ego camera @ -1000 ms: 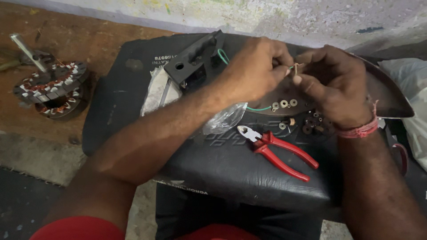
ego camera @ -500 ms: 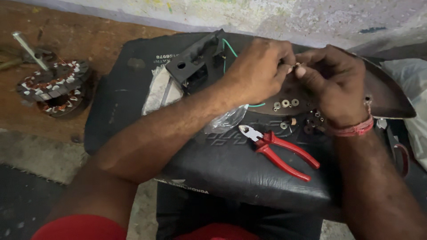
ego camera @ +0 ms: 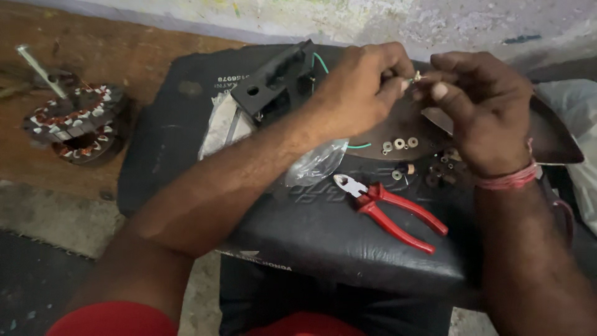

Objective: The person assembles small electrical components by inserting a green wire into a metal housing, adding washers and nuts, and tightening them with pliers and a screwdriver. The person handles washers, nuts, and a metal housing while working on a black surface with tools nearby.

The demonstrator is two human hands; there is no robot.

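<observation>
On the brown floor off the left edge of the black cushioned seat, a wound motor stator is lying with a thin metal rod sticking up out of it. On the seat's far left part, a black plastic housing is resting over a crumpled clear plastic bag, with a green wire curling out behind it.

The left hand is reaching across the far edge of the seat, its thumb and forefinger pinched together on a small metal fitting. The right hand, with a red thread band at the wrist, is meeting it from the other side, fingertips closed on the same fitting, so the piece is being held in the air between both hands above the seat's far right part.

Below the hands, small washers and dark screws and nuts are lying scattered on a flat dark plate. Near the seat's middle, red-handled pliers are lying with jaws pointing left and handles pointing toward the near right corner.
</observation>
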